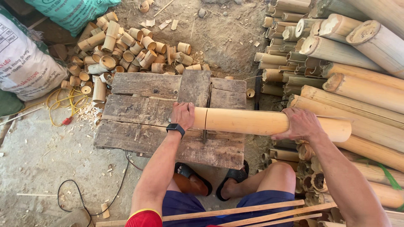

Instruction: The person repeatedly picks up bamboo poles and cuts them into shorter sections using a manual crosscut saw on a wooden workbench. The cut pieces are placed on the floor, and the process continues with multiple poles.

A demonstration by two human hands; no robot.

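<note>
Dusty ground surrounds a rough wooden plank tabletop (143, 111), where a pale bamboo pole (248, 122) lies crosswise, a cut line showing near its left end. Left hand (182, 115), fingers wrapped, grips that short end; right hand (298, 123) clasps the pole farther along. Cut bamboo rings (126, 50) lie heaped behind, stacked bamboo poles (349, 59) to the right.

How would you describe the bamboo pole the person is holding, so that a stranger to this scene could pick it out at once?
Start at the weathered wooden plank bench in the middle of the yard. One pale yellow bamboo pole lies across its right half, with the left hand on its end and the right hand further along. Unlike the stacked poles behind it, it lies alone and shows a thin cut line near the left end.
</note>
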